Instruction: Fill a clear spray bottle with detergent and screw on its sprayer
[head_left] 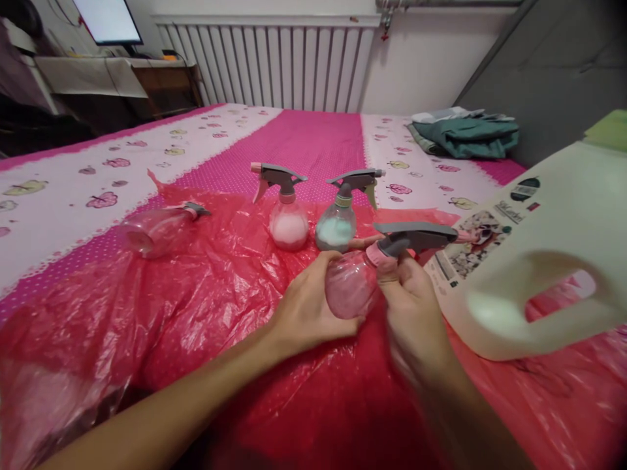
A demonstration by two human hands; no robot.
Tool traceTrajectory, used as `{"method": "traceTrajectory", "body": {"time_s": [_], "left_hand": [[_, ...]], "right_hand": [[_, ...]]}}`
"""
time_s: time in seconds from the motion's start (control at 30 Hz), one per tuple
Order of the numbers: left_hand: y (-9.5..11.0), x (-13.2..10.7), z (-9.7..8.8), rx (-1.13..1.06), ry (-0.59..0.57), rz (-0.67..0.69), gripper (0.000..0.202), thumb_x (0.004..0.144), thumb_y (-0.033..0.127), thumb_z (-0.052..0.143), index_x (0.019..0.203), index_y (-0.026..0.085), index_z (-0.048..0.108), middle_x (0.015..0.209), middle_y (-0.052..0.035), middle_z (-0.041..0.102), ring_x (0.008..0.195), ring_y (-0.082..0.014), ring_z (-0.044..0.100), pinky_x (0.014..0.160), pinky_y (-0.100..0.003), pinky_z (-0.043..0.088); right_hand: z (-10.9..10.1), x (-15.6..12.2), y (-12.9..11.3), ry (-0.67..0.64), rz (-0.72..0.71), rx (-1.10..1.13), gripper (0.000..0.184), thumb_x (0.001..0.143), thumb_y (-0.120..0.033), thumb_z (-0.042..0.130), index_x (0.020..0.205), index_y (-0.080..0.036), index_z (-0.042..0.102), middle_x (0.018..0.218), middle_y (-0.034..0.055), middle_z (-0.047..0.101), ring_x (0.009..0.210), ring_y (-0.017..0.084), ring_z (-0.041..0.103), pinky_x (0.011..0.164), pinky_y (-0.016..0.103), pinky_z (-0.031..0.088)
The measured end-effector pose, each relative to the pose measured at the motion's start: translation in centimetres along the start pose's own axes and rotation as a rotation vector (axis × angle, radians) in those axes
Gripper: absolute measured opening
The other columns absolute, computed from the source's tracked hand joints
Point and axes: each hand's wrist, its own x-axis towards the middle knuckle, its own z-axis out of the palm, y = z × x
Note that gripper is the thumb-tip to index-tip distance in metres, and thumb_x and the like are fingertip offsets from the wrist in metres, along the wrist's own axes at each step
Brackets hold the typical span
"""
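My left hand [306, 307] is wrapped round the round clear body of a pink spray bottle [350, 284], tilted over a red plastic sheet [206, 307]. My right hand [416, 313] grips the bottle's pink collar under its grey trigger head [416, 236]. Behind them stand two upright spray bottles: one with pinkish-white liquid [288, 225] and one with pale green liquid [337, 227]. Further left, a third, empty-looking spray bottle [157, 228] lies on its side.
A large white detergent jug [548, 261] with a handle lies close on the right. The plastic sheet covers a pink patterned bedspread [298, 140]. Folded green and white clothes [465, 134] sit at the back right. A radiator [274, 62] and a desk stand behind.
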Motion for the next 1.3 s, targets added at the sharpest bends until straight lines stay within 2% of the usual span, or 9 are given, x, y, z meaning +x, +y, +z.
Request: {"method": "traceTrajectory", "body": {"time_s": [0.27, 0.47, 0.63, 0.77, 0.87, 0.97, 1.03, 1.2, 1.3], "left_hand": [[0.0, -0.9, 0.9, 0.141, 0.129, 0.045, 0.084, 0.069, 0.032, 0.084, 0.141, 0.022, 0.042, 0.140, -0.0183, 0.064, 0.128, -0.0398, 0.066, 0.103, -0.060, 0.057], [-0.4, -0.3, 0.1, 0.117, 0.011, 0.025, 0.080, 0.070, 0.044, 0.087, 0.135, 0.017, 0.047, 0.137, -0.0209, 0.066, 0.127, -0.0423, 0.065, 0.106, -0.061, 0.054], [-1.4, 0.8, -1.4, 0.024, 0.049, 0.030, 0.074, 0.071, 0.041, 0.087, 0.132, 0.019, 0.050, 0.137, -0.0181, 0.067, 0.125, -0.0389, 0.067, 0.107, -0.059, 0.052], [-2.4, 1.1, -2.6, 0.150, 0.097, 0.031, 0.079, 0.068, 0.043, 0.088, 0.133, 0.021, 0.049, 0.142, -0.0175, 0.065, 0.134, -0.0414, 0.060, 0.121, -0.069, 0.035], [-2.9, 1.0, -3.6, 0.261, 0.035, 0.021, 0.078, 0.071, 0.048, 0.086, 0.133, 0.020, 0.049, 0.144, -0.0184, 0.062, 0.143, -0.0444, 0.051, 0.126, -0.073, 0.021], [-3.0, 1.1, -4.7, 0.208, -0.097, 0.000, 0.082, 0.076, 0.054, 0.083, 0.140, 0.019, 0.047, 0.152, -0.0213, 0.055, 0.145, -0.0444, 0.049, 0.123, -0.069, 0.033], [-2.8, 1.2, -5.2, 0.088, -0.121, 0.021, 0.082, 0.081, 0.056, 0.080, 0.145, 0.020, 0.045, 0.155, -0.0211, 0.052, 0.144, -0.0410, 0.051, 0.120, -0.063, 0.041], [-2.0, 1.9, -5.2, -0.112, 0.148, 0.153, 0.049, 0.091, 0.050, 0.074, 0.130, 0.022, 0.063, 0.136, -0.0116, 0.070, 0.130, -0.0295, 0.064, 0.115, -0.049, 0.047], [-1.6, 1.8, -4.6, -0.127, 0.206, 0.151, 0.041, 0.086, 0.048, 0.080, 0.116, 0.021, 0.073, 0.120, -0.0089, 0.078, 0.114, -0.0282, 0.072, 0.105, -0.045, 0.054]], "right_hand": [[0.7, 0.1, -0.1, 0.072, -0.006, -0.012, 0.032, 0.095, -0.054, 0.069, 0.107, -0.025, 0.070, 0.119, 0.0078, 0.077, 0.118, 0.028, 0.072, 0.113, 0.053, 0.050], [1.0, 0.2, 0.6, 0.028, -0.011, -0.136, 0.040, 0.095, -0.059, 0.065, 0.112, -0.023, 0.069, 0.123, 0.0112, 0.076, 0.120, 0.030, 0.072, 0.111, 0.054, 0.052], [0.6, 0.2, 1.9, -0.041, -0.037, -0.302, 0.053, 0.095, -0.052, 0.065, 0.140, -0.025, 0.059, 0.156, 0.0118, 0.058, 0.149, 0.031, 0.051, 0.129, 0.060, 0.031], [0.1, -0.1, 2.9, -0.086, -0.024, -0.366, 0.054, 0.096, -0.046, 0.062, 0.145, -0.024, 0.057, 0.156, 0.0125, 0.059, 0.147, 0.030, 0.054, 0.127, 0.060, 0.036], [-0.2, -0.4, 3.4, -0.128, -0.020, -0.457, 0.049, 0.095, -0.041, 0.061, 0.141, -0.023, 0.062, 0.152, 0.0120, 0.062, 0.146, 0.031, 0.055, 0.127, 0.060, 0.037], [-0.2, -0.4, 3.9, -0.159, -0.052, -0.535, 0.051, 0.095, -0.034, 0.059, 0.145, -0.023, 0.059, 0.156, 0.0112, 0.059, 0.149, 0.030, 0.053, 0.128, 0.059, 0.037], [-0.1, -0.4, 4.2, -0.186, -0.062, -0.536, 0.053, 0.096, -0.033, 0.059, 0.148, -0.023, 0.056, 0.159, 0.0112, 0.057, 0.150, 0.028, 0.052, 0.128, 0.057, 0.037], [0.2, -0.4, 4.8, -0.225, -0.082, -0.528, 0.060, 0.093, -0.032, 0.064, 0.151, -0.025, 0.050, 0.161, 0.0114, 0.053, 0.151, 0.028, 0.049, 0.127, 0.056, 0.038], [0.4, -0.5, 5.1, -0.192, -0.086, -0.559, 0.067, 0.086, -0.033, 0.073, 0.148, -0.024, 0.050, 0.158, 0.0139, 0.054, 0.150, 0.032, 0.049, 0.126, 0.058, 0.039]]}}
